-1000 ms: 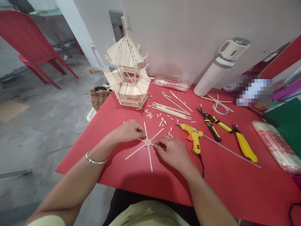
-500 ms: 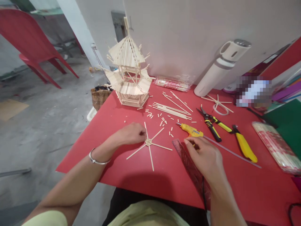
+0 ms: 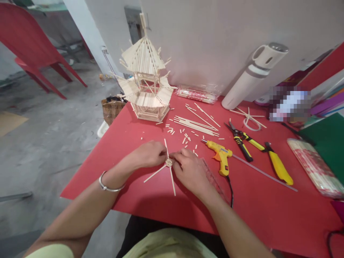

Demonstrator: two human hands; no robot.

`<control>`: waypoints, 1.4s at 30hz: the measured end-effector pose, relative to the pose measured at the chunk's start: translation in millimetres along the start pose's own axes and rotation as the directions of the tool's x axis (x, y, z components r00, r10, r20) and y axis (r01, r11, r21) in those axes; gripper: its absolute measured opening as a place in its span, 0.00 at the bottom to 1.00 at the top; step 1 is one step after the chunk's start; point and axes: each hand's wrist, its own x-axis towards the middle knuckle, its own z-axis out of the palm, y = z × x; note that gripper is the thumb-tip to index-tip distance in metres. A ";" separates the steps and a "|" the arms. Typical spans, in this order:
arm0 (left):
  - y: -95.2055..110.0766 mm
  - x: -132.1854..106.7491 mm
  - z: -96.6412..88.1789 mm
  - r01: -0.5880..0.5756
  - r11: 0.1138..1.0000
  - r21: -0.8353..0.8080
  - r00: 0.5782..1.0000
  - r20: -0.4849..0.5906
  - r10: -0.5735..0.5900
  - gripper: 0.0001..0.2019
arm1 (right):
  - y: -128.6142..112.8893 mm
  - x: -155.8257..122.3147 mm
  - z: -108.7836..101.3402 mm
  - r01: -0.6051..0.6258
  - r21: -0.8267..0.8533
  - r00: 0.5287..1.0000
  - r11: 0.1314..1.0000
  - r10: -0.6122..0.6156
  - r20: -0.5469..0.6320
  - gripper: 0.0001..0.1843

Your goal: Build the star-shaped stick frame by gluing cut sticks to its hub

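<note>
stick star (image 3: 168, 163) mid-frame, hub between hands | left hand (image 3: 149, 154) pinching a spoke | right hand (image 3: 190, 172) equally near, grip unclear

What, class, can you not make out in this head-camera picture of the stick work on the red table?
- Head view, stick star: its right spokes are hidden under the right hand.
- Head view, pixelated object: blurred out, so it cannot be identified.
- Head view, green sheet: cut off by the right edge.

Grey floor (image 3: 45, 143), 1 red chair (image 3: 28, 41) (plastic)
</note>
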 end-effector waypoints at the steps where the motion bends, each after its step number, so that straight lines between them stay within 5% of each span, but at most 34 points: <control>1: 0.5 -0.5 -0.4 0.007 1.000 0.004 1.000 0.003 -0.007 0.11 | 0.8 1.0 1.3 -0.005 0.004 1.000 1.000 0.005 0.005 0.14; 13: -9.3 -1.8 -0.1 -0.043 0.994 -0.105 0.999 0.017 0.045 0.12 | 9.5 1.1 12.8 0.024 0.038 1.000 0.999 -0.023 -0.009 0.16; 42: -14.2 5.6 -3.8 0.046 0.951 -0.306 0.992 0.122 -0.009 0.09 | 11.3 0.4 14.0 0.057 0.057 0.998 0.997 -0.057 -0.002 0.18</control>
